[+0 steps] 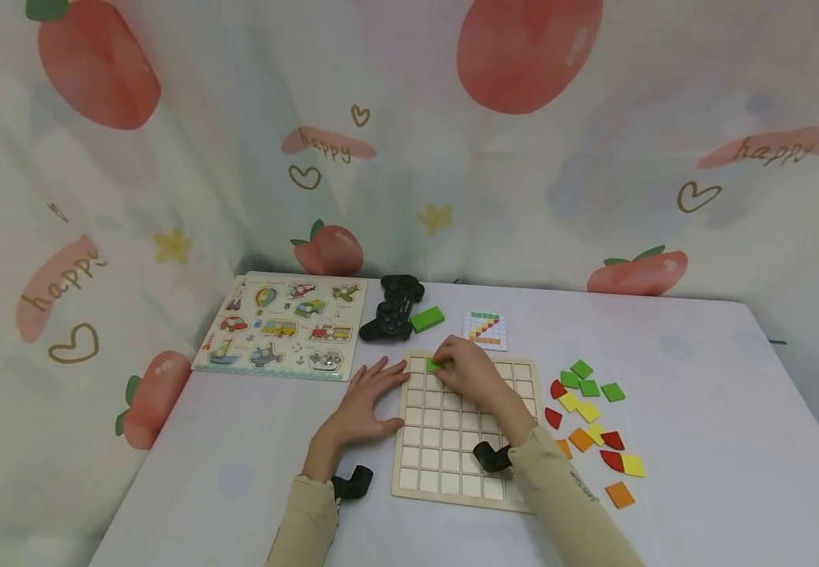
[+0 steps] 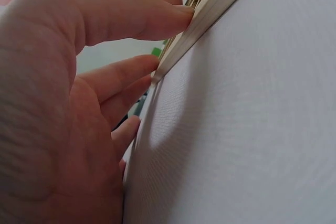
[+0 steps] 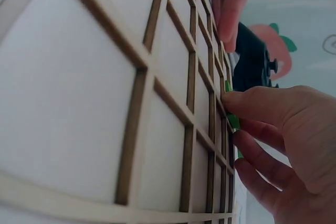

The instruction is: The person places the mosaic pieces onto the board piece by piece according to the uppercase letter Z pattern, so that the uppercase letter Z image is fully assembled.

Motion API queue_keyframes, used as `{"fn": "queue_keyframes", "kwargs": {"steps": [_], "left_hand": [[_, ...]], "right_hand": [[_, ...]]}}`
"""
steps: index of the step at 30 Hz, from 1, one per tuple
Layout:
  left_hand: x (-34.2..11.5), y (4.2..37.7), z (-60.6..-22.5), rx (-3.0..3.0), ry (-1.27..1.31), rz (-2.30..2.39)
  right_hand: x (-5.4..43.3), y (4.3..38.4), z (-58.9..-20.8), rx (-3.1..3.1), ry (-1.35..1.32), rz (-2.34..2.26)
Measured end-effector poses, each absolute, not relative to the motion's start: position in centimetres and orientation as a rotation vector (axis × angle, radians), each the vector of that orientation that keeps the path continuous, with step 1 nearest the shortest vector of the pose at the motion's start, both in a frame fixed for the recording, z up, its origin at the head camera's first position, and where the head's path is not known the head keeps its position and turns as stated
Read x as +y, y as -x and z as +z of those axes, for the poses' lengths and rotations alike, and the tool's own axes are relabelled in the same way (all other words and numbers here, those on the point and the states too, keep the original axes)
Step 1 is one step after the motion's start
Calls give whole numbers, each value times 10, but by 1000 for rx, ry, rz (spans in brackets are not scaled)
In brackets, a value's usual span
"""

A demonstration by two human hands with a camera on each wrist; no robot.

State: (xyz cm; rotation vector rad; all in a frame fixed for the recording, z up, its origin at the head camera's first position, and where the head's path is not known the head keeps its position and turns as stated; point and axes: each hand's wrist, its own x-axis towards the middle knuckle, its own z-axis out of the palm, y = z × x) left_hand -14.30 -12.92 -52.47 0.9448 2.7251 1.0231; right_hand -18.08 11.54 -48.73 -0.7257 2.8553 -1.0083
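Observation:
My right hand [image 1: 472, 372] is over the far end of a wooden grid board [image 1: 412, 415], pinching a green square tile [image 1: 431, 365] at its top row. In the right wrist view the thumb lies against the green tile [image 3: 233, 121], with the fingertips just beyond it. My left hand [image 1: 361, 409] has its fingers spread along the board's left edge. Thumb and fingertips touch the wooden rim [image 2: 210, 17] in the left wrist view. The compartments that show in the board hold no tiles.
Right of the board lie loose green tiles [image 1: 613, 392], yellow squares [image 1: 589, 411], orange squares [image 1: 620, 494] and red quarter-round pieces [image 1: 554, 417]. Behind it are a pattern card [image 1: 494, 340], a green block [image 1: 427, 319] and a black game controller [image 1: 390, 313]. A vehicle puzzle board [image 1: 246, 327] lies at left.

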Motion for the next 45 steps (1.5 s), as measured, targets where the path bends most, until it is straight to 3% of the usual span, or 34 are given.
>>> {"fn": "queue_keyframes", "kwargs": {"steps": [12, 23, 29, 45], "left_hand": [[-129, 145, -524, 2727, -945, 1046], [-130, 141, -524, 2727, -924, 1012], [-129, 142, -524, 2717, -938, 1018], [-129, 144, -527, 2726, -928, 1009]], "right_hand": [[132, 180, -484, 2905, 630, -1044], [256, 159, -463, 2976, 262, -925], [298, 143, -464, 2992, 212, -857], [300, 148, -470, 2949, -27, -725]]}}
